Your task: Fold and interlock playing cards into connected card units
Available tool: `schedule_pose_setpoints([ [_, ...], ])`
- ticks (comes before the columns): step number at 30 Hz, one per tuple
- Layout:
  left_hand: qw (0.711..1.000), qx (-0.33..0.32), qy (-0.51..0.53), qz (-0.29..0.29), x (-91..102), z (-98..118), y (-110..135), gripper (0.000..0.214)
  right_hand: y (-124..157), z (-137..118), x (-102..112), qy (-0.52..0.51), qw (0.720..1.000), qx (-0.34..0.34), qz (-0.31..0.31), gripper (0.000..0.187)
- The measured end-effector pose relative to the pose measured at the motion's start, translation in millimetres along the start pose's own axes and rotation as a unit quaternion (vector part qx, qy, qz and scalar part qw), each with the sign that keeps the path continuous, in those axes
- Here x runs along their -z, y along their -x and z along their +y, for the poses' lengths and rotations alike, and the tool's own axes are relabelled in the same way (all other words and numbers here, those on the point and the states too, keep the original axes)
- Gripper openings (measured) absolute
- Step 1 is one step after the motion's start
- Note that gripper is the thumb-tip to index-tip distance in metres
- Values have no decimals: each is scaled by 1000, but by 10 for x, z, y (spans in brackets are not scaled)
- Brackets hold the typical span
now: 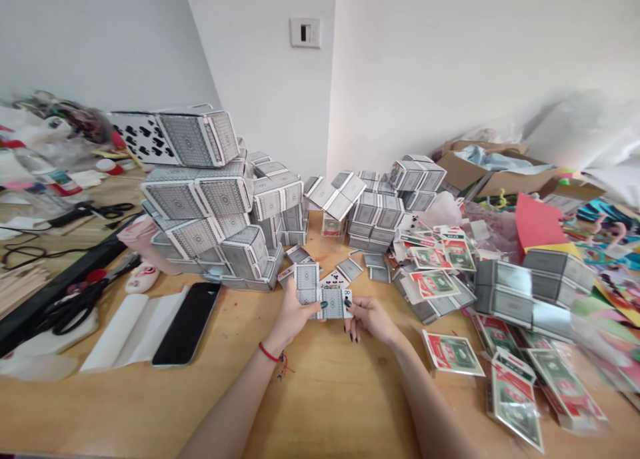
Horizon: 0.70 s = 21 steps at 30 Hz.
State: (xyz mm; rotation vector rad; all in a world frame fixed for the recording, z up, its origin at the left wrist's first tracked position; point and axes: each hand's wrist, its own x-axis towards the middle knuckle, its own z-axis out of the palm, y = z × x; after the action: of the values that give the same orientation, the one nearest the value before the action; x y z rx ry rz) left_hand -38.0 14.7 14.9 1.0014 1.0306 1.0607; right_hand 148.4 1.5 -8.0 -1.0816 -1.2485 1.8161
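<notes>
Both my hands hold joined playing cards with grey patterned backs, above the wooden table. My left hand grips the left part, thumb across the front; one card stands upright there. At the right end, my right hand pinches a card's edge, where a white strip with an 8 shows. Just behind the hands lie loose cards, one of them face up with black clubs or spades. The fingers behind the cards are partly hidden.
Stacked blocks of cards rise at the left, with more blocks at centre right. Red and green card boxes lie on the right. Left of me are a black phone, scissors and white paper.
</notes>
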Motion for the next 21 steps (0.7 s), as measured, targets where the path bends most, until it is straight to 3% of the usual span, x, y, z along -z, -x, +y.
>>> schedule_pose_setpoints([
  [4,999,-18,-28,31,-9,-17,-12,65,23,-38,-53,74,996,35,35,40],
  [8,992,-85,-69,61,-39,-34,7,67,57,-52,-132,190,974,76,97,38],
  [13,977,-127,-135,101,-74,-52,43,63,64,0,-211,403,879,151,208,25],
  [15,979,-126,-129,100,-73,-36,46,62,64,6,-222,414,865,155,239,21],
  [17,985,-115,-92,89,-67,-7,45,62,62,-11,-215,342,899,144,232,28],
  [19,994,-79,-34,62,-65,20,48,62,54,-35,-202,207,952,110,196,42],
  [21,999,-33,19,32,-74,33,55,63,35,-47,-204,74,979,64,176,49],
])
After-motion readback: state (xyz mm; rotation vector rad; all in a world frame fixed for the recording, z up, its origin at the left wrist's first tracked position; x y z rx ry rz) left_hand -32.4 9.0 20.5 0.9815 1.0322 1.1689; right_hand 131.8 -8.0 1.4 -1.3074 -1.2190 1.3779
